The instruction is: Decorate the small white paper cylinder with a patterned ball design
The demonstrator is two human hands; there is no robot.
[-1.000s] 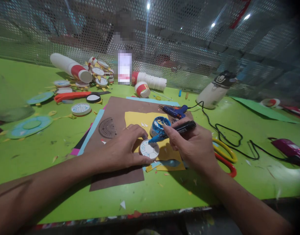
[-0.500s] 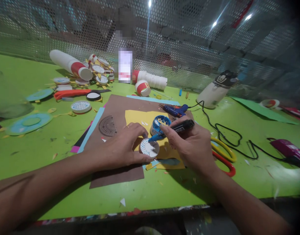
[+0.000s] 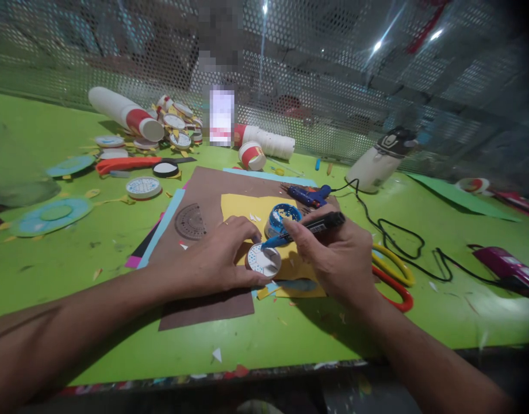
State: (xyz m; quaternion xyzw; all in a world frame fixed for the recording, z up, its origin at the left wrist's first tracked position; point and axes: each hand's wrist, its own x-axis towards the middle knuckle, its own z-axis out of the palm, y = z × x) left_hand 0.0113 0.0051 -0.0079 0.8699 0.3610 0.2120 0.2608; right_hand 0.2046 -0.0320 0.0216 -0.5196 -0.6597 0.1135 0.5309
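Note:
A small white disc (image 3: 264,261) with black lines and blue dots lies over a yellow sheet (image 3: 236,206). The thumb and fingers of my left hand (image 3: 223,259) hold it by its left side. My right hand (image 3: 337,253) grips a blue marker (image 3: 286,237) with a black rear end, its tip at the disc's upper edge. Just behind the disc, a round blue-rimmed tub (image 3: 283,219) stands near the marker. Brown sheets (image 3: 208,310) lie beneath the yellow one, with a dark protractor (image 3: 190,222) on them, left of my left hand.
A blue glue gun (image 3: 305,194) and its black cable lie behind my right hand. Scissors (image 3: 394,264) with yellow and red handles are on the right. Paper cups (image 3: 122,112), decorated discs (image 3: 144,187), an orange-handled knife (image 3: 129,164) and a lit phone (image 3: 221,115) stand or lie farther back.
The camera view has shifted very slightly. Both hands keep nearly the same pose, with the marker tip still at the disc's upper edge.

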